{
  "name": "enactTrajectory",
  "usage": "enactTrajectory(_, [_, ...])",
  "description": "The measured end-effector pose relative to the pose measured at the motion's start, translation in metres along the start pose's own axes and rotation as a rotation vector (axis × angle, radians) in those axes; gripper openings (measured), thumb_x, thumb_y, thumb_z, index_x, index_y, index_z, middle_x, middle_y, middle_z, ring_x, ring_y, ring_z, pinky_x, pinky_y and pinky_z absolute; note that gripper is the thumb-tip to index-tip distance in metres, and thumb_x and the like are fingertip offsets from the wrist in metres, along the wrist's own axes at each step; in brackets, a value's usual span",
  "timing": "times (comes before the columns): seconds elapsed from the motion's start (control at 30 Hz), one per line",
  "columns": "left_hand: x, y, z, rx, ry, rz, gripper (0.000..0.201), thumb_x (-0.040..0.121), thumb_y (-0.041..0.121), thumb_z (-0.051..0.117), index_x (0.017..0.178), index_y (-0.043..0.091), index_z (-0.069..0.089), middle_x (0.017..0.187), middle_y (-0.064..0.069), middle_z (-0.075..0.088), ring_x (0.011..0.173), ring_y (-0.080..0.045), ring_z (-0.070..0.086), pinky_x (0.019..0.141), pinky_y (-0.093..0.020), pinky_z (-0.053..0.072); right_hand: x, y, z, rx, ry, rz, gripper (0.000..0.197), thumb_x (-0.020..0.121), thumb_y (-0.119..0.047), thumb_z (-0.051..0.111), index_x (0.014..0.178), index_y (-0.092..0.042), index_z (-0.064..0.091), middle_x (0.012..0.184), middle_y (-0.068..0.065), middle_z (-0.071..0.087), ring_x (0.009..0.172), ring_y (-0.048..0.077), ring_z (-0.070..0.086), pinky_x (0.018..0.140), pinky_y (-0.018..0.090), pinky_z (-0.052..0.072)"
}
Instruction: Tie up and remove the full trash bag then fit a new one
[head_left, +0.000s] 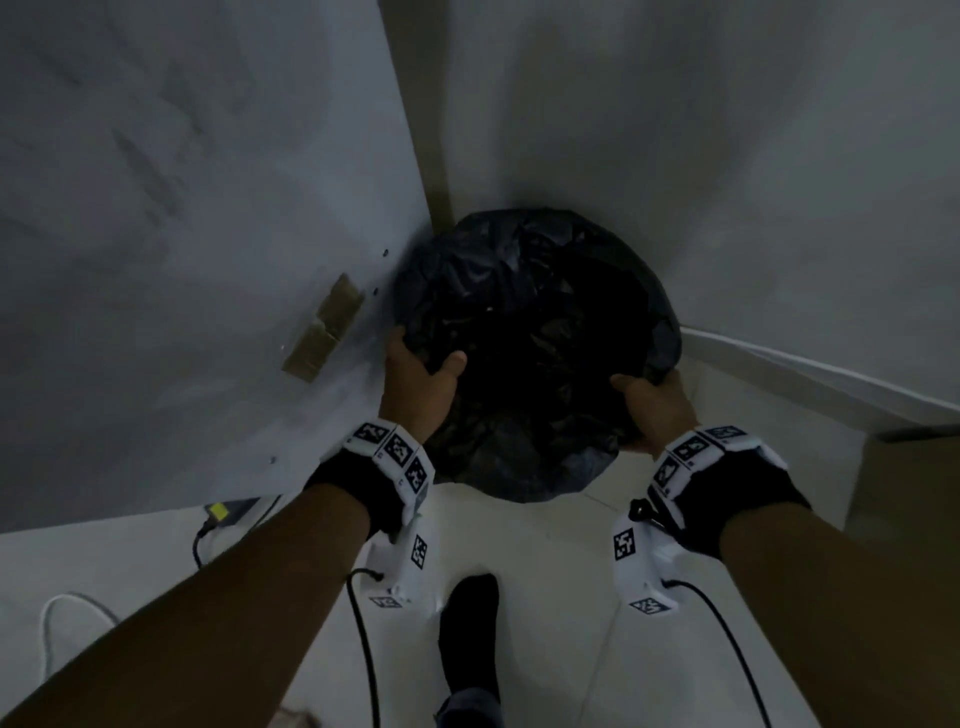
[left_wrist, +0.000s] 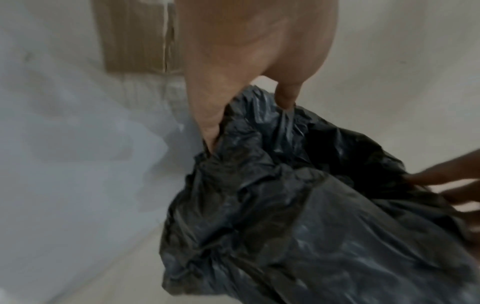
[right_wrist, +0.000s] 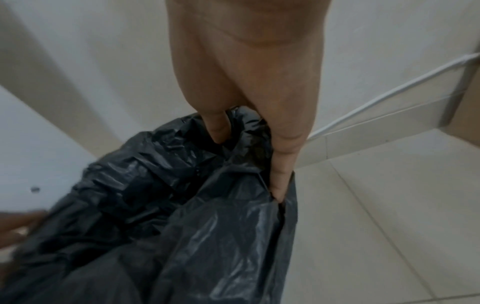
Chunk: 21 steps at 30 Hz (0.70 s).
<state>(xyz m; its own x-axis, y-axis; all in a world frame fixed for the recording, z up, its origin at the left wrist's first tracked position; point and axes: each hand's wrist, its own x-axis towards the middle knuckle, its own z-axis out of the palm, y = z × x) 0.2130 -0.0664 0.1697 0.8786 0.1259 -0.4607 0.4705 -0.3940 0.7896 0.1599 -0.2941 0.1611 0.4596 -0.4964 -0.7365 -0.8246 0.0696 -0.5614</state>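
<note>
A black trash bag (head_left: 535, 353) fills a round bin in the corner, its mouth open and dark inside. My left hand (head_left: 423, 371) grips the bag's rim on the left side, thumb inside and fingers outside. My right hand (head_left: 652, 397) grips the rim on the right side in the same way. In the left wrist view the left hand (left_wrist: 249, 115) pinches a fold of the crinkled bag (left_wrist: 298, 216). In the right wrist view the right hand (right_wrist: 249, 162) pinches the bag (right_wrist: 182, 226) edge between thumb and fingers. The bin itself is hidden under the plastic.
Walls close in on the bin behind and to the left, with a taped brown patch (head_left: 322, 330) on the left panel. A cardboard box (head_left: 904, 483) stands at the right. Cables (head_left: 208, 525) lie on the pale tiled floor; my socked foot (head_left: 470, 639) is below the bin.
</note>
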Motion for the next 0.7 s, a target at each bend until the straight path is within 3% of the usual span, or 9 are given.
enactTrajectory(0.07, [0.015,0.006,-0.004,0.007,0.003,-0.014,0.083,0.087,0.021,0.067,0.150,0.005,0.016,0.150,-0.013,0.034,0.135,-0.028,0.038,0.111,-0.033,0.032,0.007,-0.008,0.003,0.058,-0.016,0.017,0.081,0.071,-0.039,0.070,0.142,-0.025,0.032,0.137,0.014,0.049,0.114,0.042,0.055,0.093,0.059,0.049])
enactTrajectory(0.2, [0.030,0.008,-0.012,0.009,-0.020,-0.025,0.087,0.085,0.027,0.068,0.151,0.010,0.015,0.149,-0.013,0.036,0.134,-0.031,0.040,0.111,-0.042,0.033,0.012,-0.023,0.011,0.025,-0.090,0.004,0.078,0.085,-0.032,0.068,0.149,-0.029,0.023,0.141,0.010,0.046,0.116,0.041,0.054,0.092,0.056,0.051])
enactTrajectory(0.3, [0.026,0.009,-0.015,0.090,-0.072,0.019,0.090,0.083,0.039,0.068,0.152,0.017,0.014,0.153,-0.010,0.031,0.137,-0.029,0.036,0.112,-0.042,0.032,0.005,-0.031,0.005,-0.216,-0.073,-0.047,0.083,0.091,-0.032,0.063,0.154,-0.016,0.013,0.147,0.016,0.041,0.123,0.039,0.049,0.100,0.045,0.045])
enactTrajectory(0.4, [0.014,0.012,-0.019,0.209,-0.080,0.085,0.101,0.068,0.060,0.059,0.152,0.021,0.019,0.156,-0.008,0.026,0.140,-0.028,0.031,0.113,-0.044,0.030,-0.012,-0.028,-0.011,-0.488,-0.004,-0.229,0.070,0.093,-0.032,0.058,0.151,-0.013,0.023,0.131,0.019,0.053,0.103,0.033,0.055,0.079,0.033,0.042])
enactTrajectory(0.47, [0.000,0.016,-0.022,0.214,-0.114,0.097,0.103,0.064,0.066,0.057,0.151,0.022,0.022,0.154,-0.006,0.030,0.139,-0.027,0.033,0.112,-0.045,0.032,-0.036,-0.029,-0.026,-0.587,-0.054,-0.292,0.060,0.092,-0.032,0.056,0.145,-0.016,0.033,0.122,0.018,0.055,0.094,0.030,0.053,0.075,0.030,0.037])
enactTrajectory(0.53, [-0.021,0.027,-0.028,0.223,-0.168,0.124,0.099,0.068,0.063,0.061,0.150,0.019,0.026,0.151,-0.006,0.036,0.138,-0.025,0.036,0.112,-0.045,0.033,-0.063,-0.035,-0.043,-0.615,-0.118,-0.327,0.057,0.095,-0.029,0.057,0.146,-0.016,0.035,0.135,0.016,0.052,0.111,0.031,0.053,0.079,0.026,0.034])
enactTrajectory(0.6, [-0.052,0.050,-0.040,0.230,-0.209,0.158,0.100,0.065,0.068,0.058,0.148,0.018,0.031,0.149,-0.004,0.040,0.136,-0.023,0.039,0.111,-0.044,0.035,-0.106,-0.050,-0.064,-0.600,-0.160,-0.352,0.061,0.096,-0.028,0.057,0.150,-0.014,0.031,0.148,0.012,0.043,0.131,0.029,0.044,0.087,0.024,0.034])
enactTrajectory(0.7, [-0.116,0.100,-0.062,0.303,-0.257,0.247,0.087,0.081,0.059,0.059,0.150,0.017,0.027,0.153,-0.003,0.035,0.139,-0.022,0.035,0.114,-0.041,0.031,-0.188,-0.071,-0.107,-0.628,-0.141,-0.428,0.059,0.097,-0.027,0.056,0.149,-0.008,0.033,0.154,0.012,0.035,0.139,0.027,0.037,0.099,0.023,0.031])
